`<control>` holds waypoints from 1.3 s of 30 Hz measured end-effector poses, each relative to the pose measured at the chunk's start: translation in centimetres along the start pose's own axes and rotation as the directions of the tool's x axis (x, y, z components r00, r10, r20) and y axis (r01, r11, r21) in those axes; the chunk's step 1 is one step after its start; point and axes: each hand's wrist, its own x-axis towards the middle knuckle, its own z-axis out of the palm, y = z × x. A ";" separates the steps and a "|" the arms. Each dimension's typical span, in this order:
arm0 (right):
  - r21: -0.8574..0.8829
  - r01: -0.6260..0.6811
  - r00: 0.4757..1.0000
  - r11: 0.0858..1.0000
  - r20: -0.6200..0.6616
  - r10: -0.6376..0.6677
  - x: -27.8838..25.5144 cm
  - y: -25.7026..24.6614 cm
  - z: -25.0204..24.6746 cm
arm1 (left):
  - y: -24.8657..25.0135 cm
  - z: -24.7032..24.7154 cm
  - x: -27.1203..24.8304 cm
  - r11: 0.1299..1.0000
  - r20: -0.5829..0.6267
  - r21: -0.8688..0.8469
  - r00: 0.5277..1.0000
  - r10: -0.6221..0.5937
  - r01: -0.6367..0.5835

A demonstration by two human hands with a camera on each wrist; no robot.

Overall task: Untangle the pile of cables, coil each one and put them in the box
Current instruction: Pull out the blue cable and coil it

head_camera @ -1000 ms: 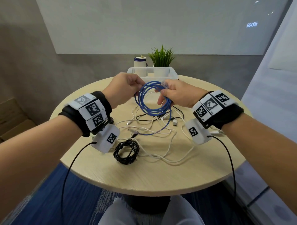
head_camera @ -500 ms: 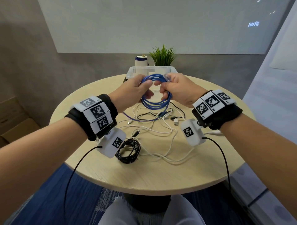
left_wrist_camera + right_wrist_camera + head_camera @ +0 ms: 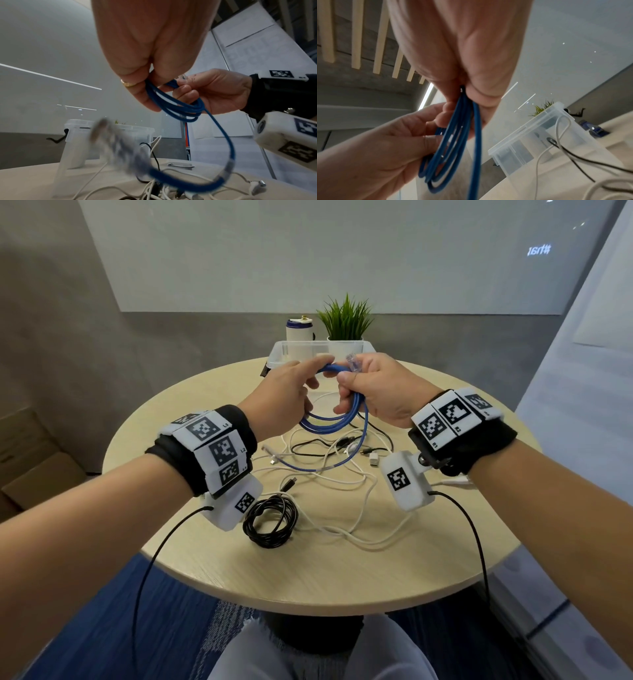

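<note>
Both hands grip blue cable [image 3: 337, 422]: L hand [image 3: 284, 395] and R hand [image 3: 376, 388] pinch coil top. Looks light, springy; loops prob. spread, so hold bundle. Tail hangs below R.

Blue cable [image 3: 337, 424]: smooth, slightly glossy plastic jacket w/ a clear plastic plug at its end; box [image 3: 317, 350] is translucent, frosted-looking plastic. Table [image 3: 342, 577] top looks like pale wood-grain laminate, matt & smooth. Black cable coil [image 3: 270, 522] has a semi-gloss rubbery skin, white cables [image 3: 359, 508] matt plastic; wrist straps [image 3: 479, 436] black cloth w/ matt white plastic tags.
</note>
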 end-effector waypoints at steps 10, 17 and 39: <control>0.077 -0.002 1.000 0.997 0.021 0.001 0.1 0.2 0.2 | -0.2 0.1 -0.1 0.996 0.003 -0.087 1.000 0.016 -0.015; 0.038 0.081 0.949 0.996 -0.308 -0.066 1.2 0.6 -0.9 | -0.8 0.1 -0.6 0.982 -0.076 0.011 0.979 -0.187 0.188; 0.295 0.033 0.997 0.955 -0.079 -0.010 0.1 0.6 -0.5 | -1.1 1.1 0.0 0.609 0.086 -0.724 0.918 -0.388 0.325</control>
